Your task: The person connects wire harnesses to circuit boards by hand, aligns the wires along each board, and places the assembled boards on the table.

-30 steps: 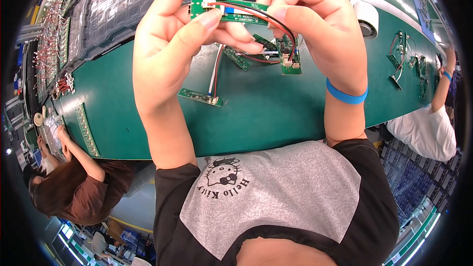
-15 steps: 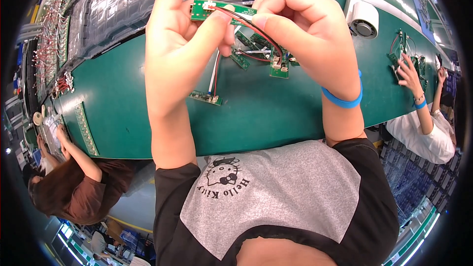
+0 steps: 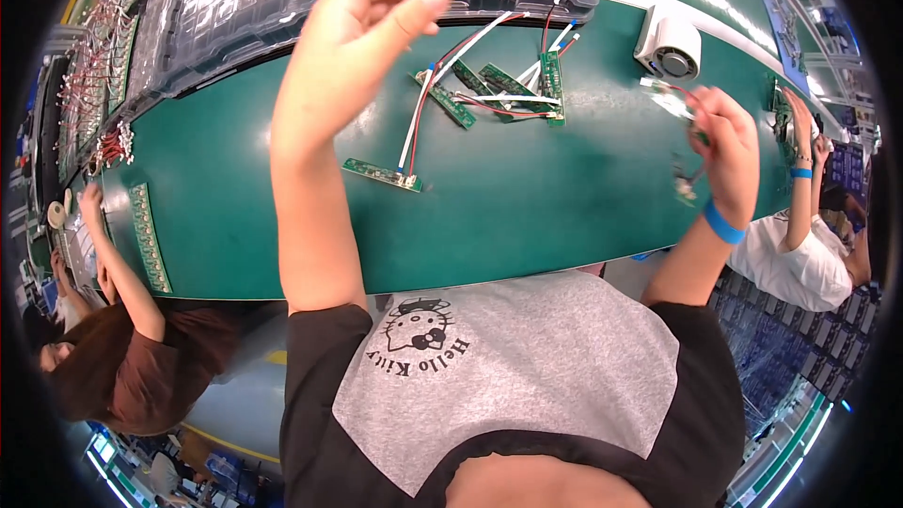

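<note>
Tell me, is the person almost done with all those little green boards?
Not yet, it seems. The right hand holds a wired green board out to the side. The left hand is raised with nothing clearly in it. Several loose boards with wires lie on the green table.
</note>
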A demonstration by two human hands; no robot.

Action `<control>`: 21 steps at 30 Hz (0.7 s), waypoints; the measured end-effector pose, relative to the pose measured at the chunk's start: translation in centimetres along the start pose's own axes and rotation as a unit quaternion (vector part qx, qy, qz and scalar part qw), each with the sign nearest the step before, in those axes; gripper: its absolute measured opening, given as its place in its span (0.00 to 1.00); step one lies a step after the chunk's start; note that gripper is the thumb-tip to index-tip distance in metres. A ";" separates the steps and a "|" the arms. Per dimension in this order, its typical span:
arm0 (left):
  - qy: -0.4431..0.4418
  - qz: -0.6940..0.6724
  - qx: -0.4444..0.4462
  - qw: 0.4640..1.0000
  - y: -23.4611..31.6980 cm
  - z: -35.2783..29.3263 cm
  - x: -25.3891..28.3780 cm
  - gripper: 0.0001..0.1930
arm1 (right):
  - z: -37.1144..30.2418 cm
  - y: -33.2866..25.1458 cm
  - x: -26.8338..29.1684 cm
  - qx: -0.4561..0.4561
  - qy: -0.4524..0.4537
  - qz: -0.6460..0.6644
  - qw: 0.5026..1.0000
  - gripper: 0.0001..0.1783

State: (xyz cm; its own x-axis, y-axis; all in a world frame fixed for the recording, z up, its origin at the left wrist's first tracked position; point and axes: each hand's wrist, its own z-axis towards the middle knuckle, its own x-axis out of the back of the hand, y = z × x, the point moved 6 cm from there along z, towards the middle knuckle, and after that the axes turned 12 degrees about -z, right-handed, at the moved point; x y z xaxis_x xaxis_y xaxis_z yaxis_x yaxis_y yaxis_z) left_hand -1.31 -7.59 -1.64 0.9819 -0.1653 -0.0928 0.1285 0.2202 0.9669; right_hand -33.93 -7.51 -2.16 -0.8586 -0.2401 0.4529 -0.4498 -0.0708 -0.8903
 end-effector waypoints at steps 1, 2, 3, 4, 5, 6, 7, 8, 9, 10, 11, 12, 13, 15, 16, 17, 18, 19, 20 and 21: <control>0.020 0.008 0.004 1.000 -0.1 -0.1 0.7 0.10 | -0.7 2.1 2.6 -0.033 0.054 -0.002 0.998 0.09; 0.041 0.023 0.015 0.999 0.0 -0.2 1.3 0.10 | -1.3 3.8 5.1 -0.082 0.077 -0.077 0.991 0.08; 0.059 0.038 0.025 0.997 0.0 -0.3 1.8 0.10 | -1.9 5.3 7.7 -0.131 0.102 -0.153 0.974 0.08; 0.061 0.037 0.022 0.997 0.1 -0.3 2.0 0.10 | -2.6 6.0 10.0 -0.130 0.170 -0.226 0.950 0.09; 0.064 0.033 0.023 0.997 0.1 -0.1 2.3 0.10 | -3.3 6.9 12.2 -0.127 0.236 -0.295 0.917 0.11; 0.068 0.033 0.025 0.997 0.1 -0.1 2.5 0.10 | -3.7 7.3 14.2 -0.071 0.273 -0.460 0.842 0.15; 0.065 0.033 0.021 0.997 0.1 0.1 2.3 0.10 | -3.7 6.8 14.2 -0.071 0.277 -0.460 0.840 0.15; 0.078 0.039 0.019 0.996 0.1 0.2 2.5 0.09 | -3.5 5.9 13.6 -0.066 0.303 -0.431 0.847 0.15; 0.090 0.046 0.015 0.995 0.0 0.3 2.6 0.09 | -3.3 4.9 12.8 -0.062 0.330 -0.400 0.853 0.15; 0.109 0.060 0.019 0.992 -0.3 0.3 3.0 0.10 | -2.5 3.4 10.3 -0.051 0.311 -0.340 0.886 0.14; 0.104 0.062 0.012 0.993 -0.8 0.6 3.2 0.10 | -1.5 1.9 8.0 0.002 0.287 -0.333 0.898 0.12; 0.135 0.122 0.001 0.983 -1.3 0.4 4.4 0.10 | 0.4 2.0 5.3 0.026 0.246 -0.272 0.930 0.11; 0.161 0.175 -0.014 0.971 -1.5 0.7 5.4 0.10 | 1.6 0.2 1.9 0.035 0.197 -0.264 0.943 0.10; 0.148 0.253 -0.040 0.955 -2.1 3.2 5.7 0.11 | 3.7 0.4 -2.8 0.046 0.109 -0.260 0.958 0.11; 0.141 0.300 -0.031 0.943 -2.0 4.3 5.7 0.12 | 4.9 -0.7 -5.1 0.076 0.093 -0.318 0.940 0.11; 0.133 0.343 -0.022 0.929 -2.3 5.5 5.5 0.13 | 6.0 -0.9 -7.0 0.099 0.090 -0.326 0.936 0.13; 0.113 0.375 0.008 0.920 -2.9 6.8 5.1 0.14 | 7.3 0.2 -8.5 0.032 0.061 -0.343 0.937 0.14; 0.091 0.404 0.038 0.909 -3.9 8.2 4.6 0.14 | 8.2 1.4 -9.5 0.029 0.074 -0.375 0.924 0.15; 0.054 0.455 0.008 0.889 -4.3 9.0 3.8 0.15 | 8.5 1.4 -10.5 0.006 0.068 -0.406 0.911 0.15; 0.013 0.447 0.101 0.889 -6.1 9.6 3.7 0.14 | 8.8 1.5 -11.4 -0.003 0.068 -0.426 0.902 0.14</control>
State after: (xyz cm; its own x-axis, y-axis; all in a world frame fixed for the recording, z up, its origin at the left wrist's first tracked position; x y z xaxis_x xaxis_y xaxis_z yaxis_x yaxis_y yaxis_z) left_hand 0.24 -18.80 -5.65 0.6829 0.0119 0.7305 -0.7291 0.0738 0.6804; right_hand -22.66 -13.40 -9.06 -0.2237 0.0196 0.9745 -0.9613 -0.1693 -0.2173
